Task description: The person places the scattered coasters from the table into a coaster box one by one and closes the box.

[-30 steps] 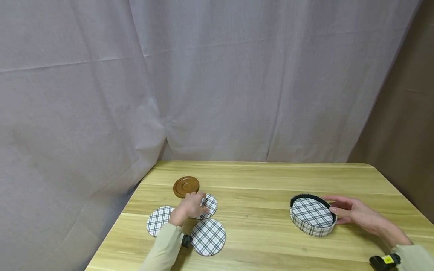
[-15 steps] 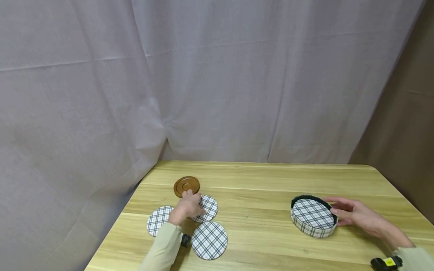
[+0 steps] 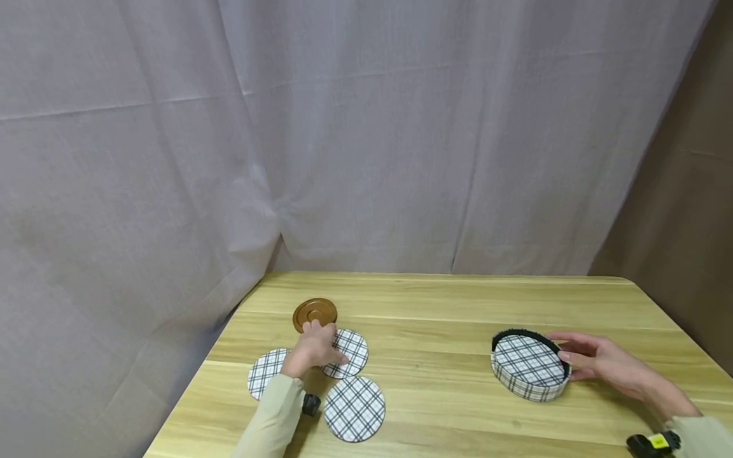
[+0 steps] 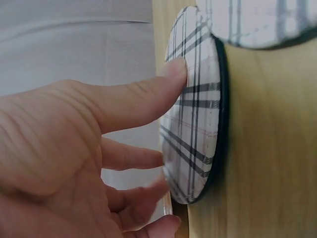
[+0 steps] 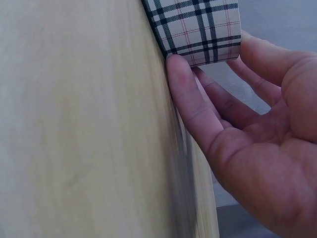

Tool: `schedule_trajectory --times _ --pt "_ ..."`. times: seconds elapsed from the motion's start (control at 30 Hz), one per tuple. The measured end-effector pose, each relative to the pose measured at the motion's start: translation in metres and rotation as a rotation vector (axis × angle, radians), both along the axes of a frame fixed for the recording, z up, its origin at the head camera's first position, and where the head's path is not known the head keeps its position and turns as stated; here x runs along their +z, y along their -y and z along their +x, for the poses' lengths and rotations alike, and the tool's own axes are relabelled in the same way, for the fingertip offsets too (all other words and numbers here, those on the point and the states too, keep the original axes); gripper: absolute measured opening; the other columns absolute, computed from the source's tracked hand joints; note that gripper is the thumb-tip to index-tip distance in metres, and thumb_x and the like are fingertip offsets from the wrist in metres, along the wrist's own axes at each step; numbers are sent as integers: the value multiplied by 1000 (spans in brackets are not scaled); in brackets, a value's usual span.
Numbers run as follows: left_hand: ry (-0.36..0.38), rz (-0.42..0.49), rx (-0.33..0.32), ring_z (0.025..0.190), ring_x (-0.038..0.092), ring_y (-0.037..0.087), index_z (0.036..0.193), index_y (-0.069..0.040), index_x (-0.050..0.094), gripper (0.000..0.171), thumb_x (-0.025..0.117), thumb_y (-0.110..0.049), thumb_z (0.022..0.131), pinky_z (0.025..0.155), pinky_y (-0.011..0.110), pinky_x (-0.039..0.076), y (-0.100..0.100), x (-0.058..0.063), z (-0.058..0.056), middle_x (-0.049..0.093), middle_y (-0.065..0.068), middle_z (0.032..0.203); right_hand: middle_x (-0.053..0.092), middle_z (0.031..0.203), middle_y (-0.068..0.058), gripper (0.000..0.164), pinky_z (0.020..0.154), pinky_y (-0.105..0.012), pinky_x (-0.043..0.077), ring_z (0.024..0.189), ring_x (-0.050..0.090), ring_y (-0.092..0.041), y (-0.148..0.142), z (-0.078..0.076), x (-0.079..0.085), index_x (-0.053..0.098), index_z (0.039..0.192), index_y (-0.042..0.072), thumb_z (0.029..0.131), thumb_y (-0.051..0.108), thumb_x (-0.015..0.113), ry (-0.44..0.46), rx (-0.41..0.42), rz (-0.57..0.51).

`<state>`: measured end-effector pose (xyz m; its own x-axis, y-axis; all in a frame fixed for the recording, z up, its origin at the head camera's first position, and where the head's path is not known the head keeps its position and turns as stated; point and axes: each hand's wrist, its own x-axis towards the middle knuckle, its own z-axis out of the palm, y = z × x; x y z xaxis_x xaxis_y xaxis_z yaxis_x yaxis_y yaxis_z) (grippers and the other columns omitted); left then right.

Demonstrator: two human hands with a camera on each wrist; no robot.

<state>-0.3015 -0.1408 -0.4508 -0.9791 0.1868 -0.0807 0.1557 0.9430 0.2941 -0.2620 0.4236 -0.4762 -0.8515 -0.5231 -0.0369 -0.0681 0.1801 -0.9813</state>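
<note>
My left hand (image 3: 314,348) lies over a round plaid coaster (image 3: 353,351). In the left wrist view the thumb (image 4: 176,74) rests on the coaster's face, with the other fingers spread near its far edge. Two more plaid coasters lie close by: one at the front (image 3: 355,409), one to the left (image 3: 266,375). On the right side, my right hand (image 3: 607,369) holds the rim of a round plaid coaster holder (image 3: 529,389), thumb over the edge and fingers along the outside. A plaid disc (image 3: 528,360) fills the holder's top inside a dark lining.
A round brown wooden coaster (image 3: 315,313) lies just beyond my left fingertips. The wooden table (image 3: 435,381) reaches back to a grey curtain (image 3: 366,159). Black wrist devices sit at both sleeves.
My left hand has shifted slightly left. The coaster under it and the front coaster have slid a little toward me. The right hand and the holder stay nearly still.
</note>
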Motion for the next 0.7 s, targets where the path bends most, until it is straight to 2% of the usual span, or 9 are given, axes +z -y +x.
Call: schedule_trajectory --times 0.13,0.27,0.33,0.4,0.53,0.6,0.7 --pt "-19 12 14 103 39 33 111 -6 62 64 89 -43 67 81 42 46 1 1 -3 49 21 114 61 121 12 44 83 -39 58 104 66 -13 0 1 1 50 141 25 103 3 44 10 -12 6" --pt "-34 26 22 108 39 34 124 -5 56 78 90 -43 65 83 43 46 0 3 -3 43 25 129 61 120 12 43 84 -39 58 104 66 -13 1 3 2 49 143 23 103 5 45 8 -30 31" --pt "-29 53 27 113 39 36 134 -5 50 86 90 -42 67 85 45 47 0 4 -2 38 27 138 61 120 14 43 84 -38 58 104 66 -12 1 3 3 47 144 19 103 7 47 12 -42 48" --pt "-13 94 29 118 40 38 138 -5 45 88 88 -40 70 87 48 48 0 6 -1 35 29 142 61 120 15 44 86 -38 58 105 66 -12 1 2 2 44 147 14 103 9 48 15 -46 63" --pt "-11 157 8 124 46 43 135 -2 45 71 81 -32 81 92 53 47 2 10 2 45 28 135 61 120 17 46 86 -39 57 106 65 -10 1 1 1 41 148 8 103 11 49 20 -42 71" --pt "-44 171 -16 114 53 39 127 -2 51 54 76 -27 87 89 51 48 3 12 2 54 22 119 61 121 17 45 86 -39 57 106 65 -10 1 1 1 41 147 9 103 11 49 22 -35 66" --pt "-116 196 -58 95 57 29 114 -3 58 28 68 -16 92 79 45 49 5 16 2 60 13 100 61 121 17 45 86 -39 57 106 65 -10 1 0 1 42 147 10 103 11 49 25 -33 66"
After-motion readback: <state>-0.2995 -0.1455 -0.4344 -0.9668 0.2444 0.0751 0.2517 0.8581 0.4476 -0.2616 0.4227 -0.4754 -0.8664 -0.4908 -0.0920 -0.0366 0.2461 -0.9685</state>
